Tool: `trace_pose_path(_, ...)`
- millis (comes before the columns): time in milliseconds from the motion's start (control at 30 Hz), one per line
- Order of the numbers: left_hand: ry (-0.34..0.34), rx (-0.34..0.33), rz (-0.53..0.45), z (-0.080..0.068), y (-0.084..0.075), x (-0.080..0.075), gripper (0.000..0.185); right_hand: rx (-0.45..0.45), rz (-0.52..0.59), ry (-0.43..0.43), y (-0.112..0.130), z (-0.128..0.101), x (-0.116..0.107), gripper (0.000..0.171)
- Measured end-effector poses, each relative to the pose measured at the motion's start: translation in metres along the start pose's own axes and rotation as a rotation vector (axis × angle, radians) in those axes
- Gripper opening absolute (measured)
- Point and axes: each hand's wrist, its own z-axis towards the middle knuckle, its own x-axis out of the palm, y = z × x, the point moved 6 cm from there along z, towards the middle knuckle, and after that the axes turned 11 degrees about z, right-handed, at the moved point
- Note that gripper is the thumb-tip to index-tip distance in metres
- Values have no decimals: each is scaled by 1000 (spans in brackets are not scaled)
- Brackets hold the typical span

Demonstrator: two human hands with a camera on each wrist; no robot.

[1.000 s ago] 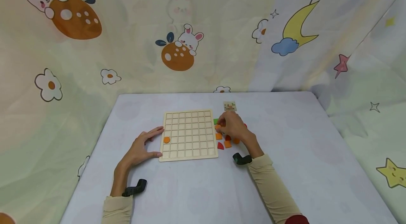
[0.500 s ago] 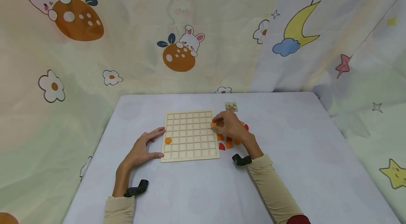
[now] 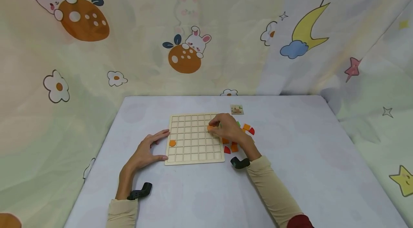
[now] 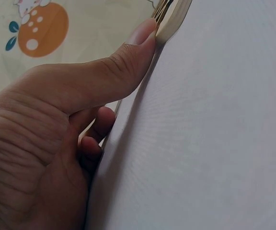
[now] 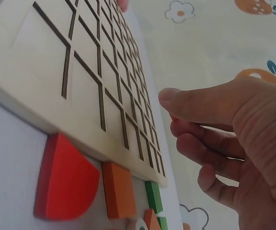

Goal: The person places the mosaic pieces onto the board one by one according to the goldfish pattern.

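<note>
— Two hands work at one wooden grid board (image 3: 194,138), which lies flat on the lilac desk (image 3: 290,170). How many pieces are in play?

— One round orange disc (image 3: 172,143) sits in a cell of the board's leftmost column, in the lower half. One more orange piece (image 3: 210,128) is pinched in the fingers (image 3: 215,126) of the right hand (image 3: 229,130), over the upper right cells of the grid. Beside the board's right edge lies a loose heap of pieces (image 3: 237,138): orange squares, red quarter-rounds and a bit of green. An exact count cannot be made, since the hand covers part of it.

— Which way does the board run?

— Its long axis points away from the person, near edge toward the sleeves, far edge toward the curtain (image 3: 193,31). One small pattern card (image 3: 237,109) lies just past its far right corner.

— And the left hand (image 3: 146,152)?

— Fingers spread and relaxed, resting on the desk at the board's left side; the thumb (image 4: 123,62) presses against the board's near left edge, as the left wrist view shows.

— The right wrist view?

— Thumb (image 5: 200,103) closed toward the curled fingertips just above the grid, with a sliver of colour between them. A red quarter-round (image 5: 63,179) and an orange square (image 5: 119,189) touch the board's rim.
</note>
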Motion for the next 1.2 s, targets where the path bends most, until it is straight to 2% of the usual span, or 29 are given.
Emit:
trace_pose_path(400, -3, 9, 0, 1, 0, -2, 96, -1, 42, 56, 8, 19, 29, 20)
trace_pose_path(733, 1, -3, -13, 1, 2, 1, 97, 5, 27, 101, 19, 35, 52, 20)
trace_pose_path(900, 11, -13, -17, 0, 2, 3, 96, -18, 29, 124, 27, 43, 65, 20)
trace_pose_path(1200, -2, 7, -15, 0, -2, 0, 96, -64, -1, 168, 45, 59, 80, 17)
